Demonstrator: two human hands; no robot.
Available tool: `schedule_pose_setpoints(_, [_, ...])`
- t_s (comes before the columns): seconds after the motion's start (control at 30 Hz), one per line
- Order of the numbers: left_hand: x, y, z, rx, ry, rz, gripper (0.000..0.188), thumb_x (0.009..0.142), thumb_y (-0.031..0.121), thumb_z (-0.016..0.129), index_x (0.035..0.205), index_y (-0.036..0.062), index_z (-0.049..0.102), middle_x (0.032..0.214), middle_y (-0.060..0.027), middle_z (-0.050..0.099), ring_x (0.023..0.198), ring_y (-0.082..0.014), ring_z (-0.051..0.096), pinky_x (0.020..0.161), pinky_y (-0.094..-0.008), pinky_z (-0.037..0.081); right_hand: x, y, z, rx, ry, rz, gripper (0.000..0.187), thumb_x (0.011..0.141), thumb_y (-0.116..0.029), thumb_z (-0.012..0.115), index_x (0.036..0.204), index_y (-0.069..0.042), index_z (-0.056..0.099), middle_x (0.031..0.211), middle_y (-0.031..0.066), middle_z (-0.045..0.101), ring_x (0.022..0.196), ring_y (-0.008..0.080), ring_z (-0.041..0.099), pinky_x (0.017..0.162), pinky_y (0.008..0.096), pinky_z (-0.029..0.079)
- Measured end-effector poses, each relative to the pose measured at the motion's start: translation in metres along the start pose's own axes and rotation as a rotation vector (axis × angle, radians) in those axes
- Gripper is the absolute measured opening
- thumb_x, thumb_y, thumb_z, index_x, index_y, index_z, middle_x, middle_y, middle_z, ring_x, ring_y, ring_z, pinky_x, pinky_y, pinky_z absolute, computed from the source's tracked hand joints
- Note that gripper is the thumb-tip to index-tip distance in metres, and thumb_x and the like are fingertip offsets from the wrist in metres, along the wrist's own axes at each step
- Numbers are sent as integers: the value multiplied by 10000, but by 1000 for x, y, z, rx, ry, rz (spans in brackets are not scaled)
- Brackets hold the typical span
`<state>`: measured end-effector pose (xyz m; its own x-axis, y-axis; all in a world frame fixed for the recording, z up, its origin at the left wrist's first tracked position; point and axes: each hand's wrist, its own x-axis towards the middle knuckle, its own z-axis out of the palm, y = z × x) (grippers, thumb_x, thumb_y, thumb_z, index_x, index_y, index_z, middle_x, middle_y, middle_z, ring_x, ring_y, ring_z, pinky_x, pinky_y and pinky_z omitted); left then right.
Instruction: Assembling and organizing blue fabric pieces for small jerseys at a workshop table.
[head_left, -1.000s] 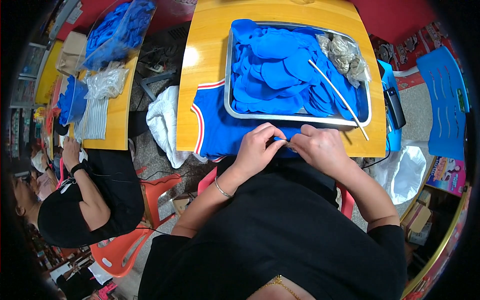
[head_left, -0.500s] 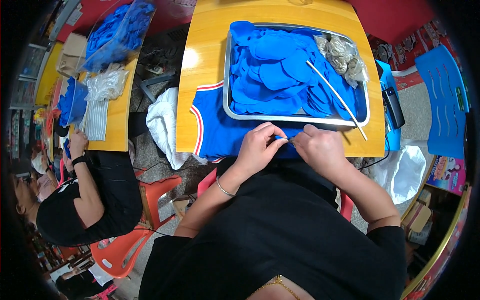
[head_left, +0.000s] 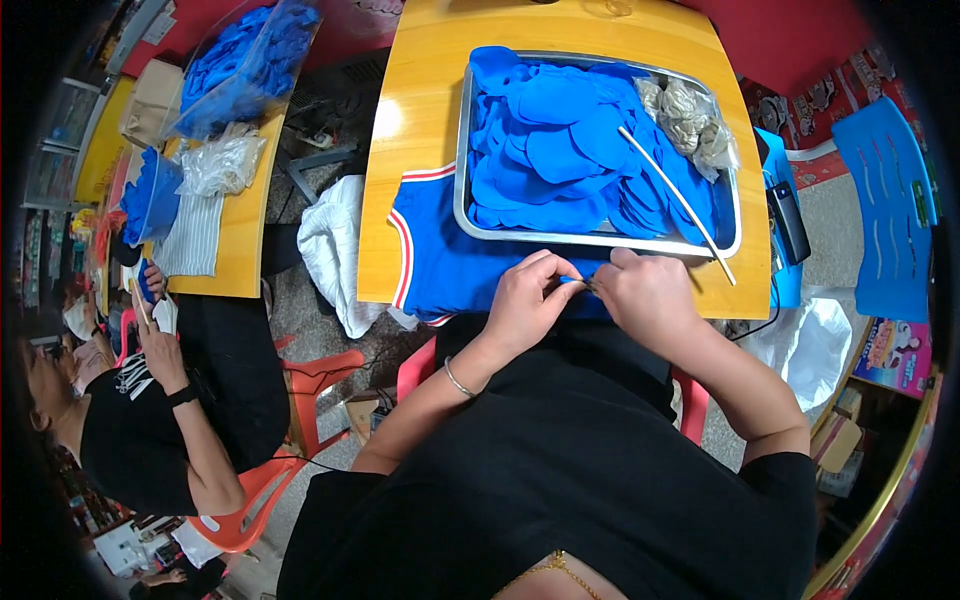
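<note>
Close together in front of the tray, both my hands are pinched on a small blue piece [head_left: 569,280], mostly hidden by the fingers. My left hand [head_left: 528,305], a bangle at its wrist, grips its left side. Fingertips of my right hand [head_left: 645,297] are closed at its right end, where something small and thin cannot be made out. Beneath lies a blue jersey [head_left: 450,262] with red-and-white trim, partly under a metal tray [head_left: 590,240]. Flat, rounded blue pieces [head_left: 560,140] are heaped in the tray. A thin white stick [head_left: 680,205] slants over its near right rim.
Clear plastic bags of beige stuff [head_left: 683,115] sit in the tray's far right corner. Right of the yellow table [head_left: 400,95] are a blue chair [head_left: 885,200] and a white bag [head_left: 805,345]. At left, a co-worker [head_left: 150,420] sits by another table [head_left: 240,255] with blue pieces.
My hands stay pinched together on the piece, with only slight shifts. The view has moved a little. The co-worker's hands have come off the table edge, now holding up a blue piece and something light-coloured.
</note>
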<state>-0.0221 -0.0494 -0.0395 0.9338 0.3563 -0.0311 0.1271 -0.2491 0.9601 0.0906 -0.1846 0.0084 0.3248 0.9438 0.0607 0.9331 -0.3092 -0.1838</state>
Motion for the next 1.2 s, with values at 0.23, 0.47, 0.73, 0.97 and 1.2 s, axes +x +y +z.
schedule_pose_setpoints(0.23, [0, 4, 0, -1, 75, 58, 82, 760, 24, 664, 817, -8, 614, 735, -34, 548, 549, -70, 470, 495, -207, 364, 1, -8, -1, -146, 4, -41, 131, 725, -162, 611, 626, -86, 571, 643, 61, 514, 530, 217, 582, 476, 334, 449])
schedule_pose_setpoints(0.47, [-3, 7, 1, 76, 77, 142, 85, 766, 60, 662, 814, 7, 617, 729, -58, 562, 591, -130, 514, 530, -241, 395, 7, -2, -12, 32, -153, 32, 122, 682, -113, 632, 774, -36, 651, 754, 99, 594, 644, 256, 630, 570, 348, 500])
schedule_pose_setpoints(0.73, [-6, 1, -2, 8, 67, 139, 81, 796, 76, 636, 830, 18, 590, 781, -84, 582, 592, -178, 539, 534, -273, 410, -4, 9, -15, 503, -40, -14, 234, 713, -21, 662, 944, -15, 626, 817, 127, 591, 812, 296, 593, 697, 363, 476])
schedule_pose_setpoints(0.97, [0, -8, 6, 57, 53, 229, 93, 792, 77, 627, 849, 17, 587, 792, -100, 597, 663, -251, 585, 585, -304, 448, -9, 13, -4, 429, 79, 36, 195, 692, -11, 654, 877, -27, 595, 788, 139, 585, 761, 316, 588, 655, 374, 472])
schedule_pose_setpoints(1.2, [-2, -3, -5, -15, 68, 67, 116, 816, 70, 593, 924, 29, 605, 795, -96, 616, 596, -110, 554, 522, -248, 410, 8, 0, -14, 434, 146, -30, 206, 695, -12, 641, 895, -46, 603, 818, 138, 574, 776, 321, 574, 655, 387, 456])
